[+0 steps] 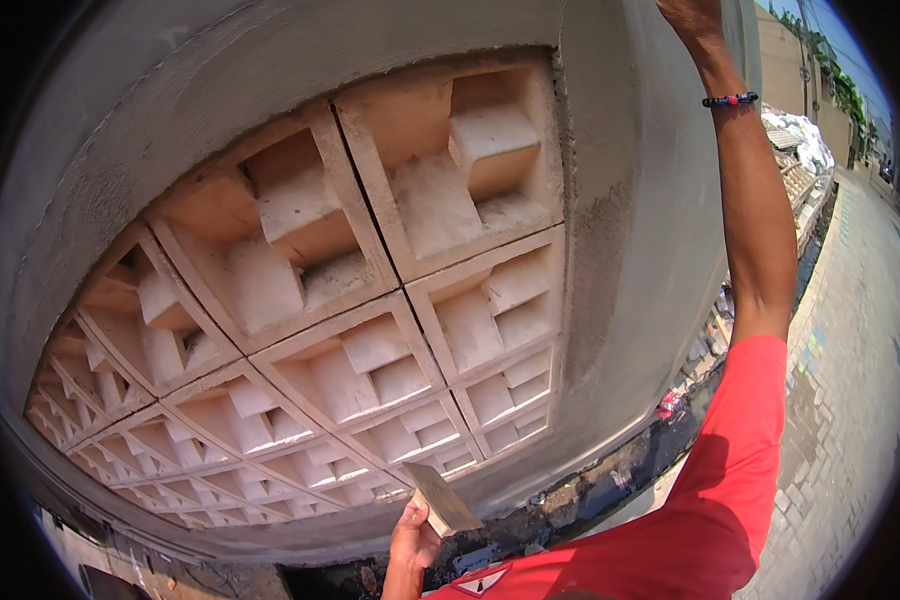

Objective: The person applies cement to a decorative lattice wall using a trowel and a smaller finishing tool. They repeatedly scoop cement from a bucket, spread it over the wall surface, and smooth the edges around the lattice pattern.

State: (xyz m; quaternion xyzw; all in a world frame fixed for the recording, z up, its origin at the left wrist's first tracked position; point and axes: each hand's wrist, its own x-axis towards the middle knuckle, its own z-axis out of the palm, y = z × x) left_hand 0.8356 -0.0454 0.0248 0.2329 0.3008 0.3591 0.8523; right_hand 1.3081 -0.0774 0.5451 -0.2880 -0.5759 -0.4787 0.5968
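Low in the view, near the wall's bottom edge, my left hand is closed around one end of a small rectangular board. Its flat face is greyish and its edge tan; the exact kind is hard to make out. My right arm, in a red sleeve with a dark beaded bracelet at the wrist, reaches up along the grey plastered wall. Only part of my right hand shows at the top rim, beside the wall; its fingers are cut off, so I cannot see whether it holds anything.
Pale pinkish ventilation blocks in a grid fill the wall's opening, framed by grey plaster. A dark, littered drain runs along the wall's foot. On the right lie a paved lane and a heap of rubble and white sacks.
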